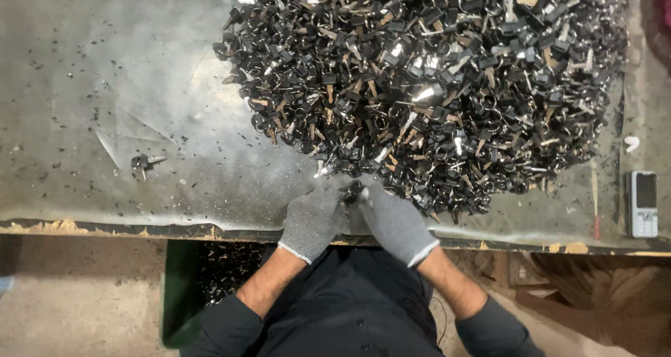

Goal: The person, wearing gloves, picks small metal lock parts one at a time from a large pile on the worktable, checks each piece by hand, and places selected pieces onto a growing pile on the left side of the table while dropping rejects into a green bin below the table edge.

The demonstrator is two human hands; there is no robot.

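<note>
Pinched between the fingertips of both gloved hands, a small black-headed key is held just above the tabletop, at the near foot of the big heap. The left hand and the right hand are pressed together around it, knuckles angled inward, so that only a dark scrap of the key is seen; its long axis cannot be told. Both hands are equally close to it, wrists converging from below. Directly beyond the fingertips, and spreading up and to the right, the pile of black-headed keys is heaped, its nearest edge touching or almost touching the gloves. Well apart to the left, a lone key pair is left on the dusty metal. At the far right edge a small mobile phone is laid flat. Under the tabletop edge, a green bin holding more dark pieces is partly seen.
</note>
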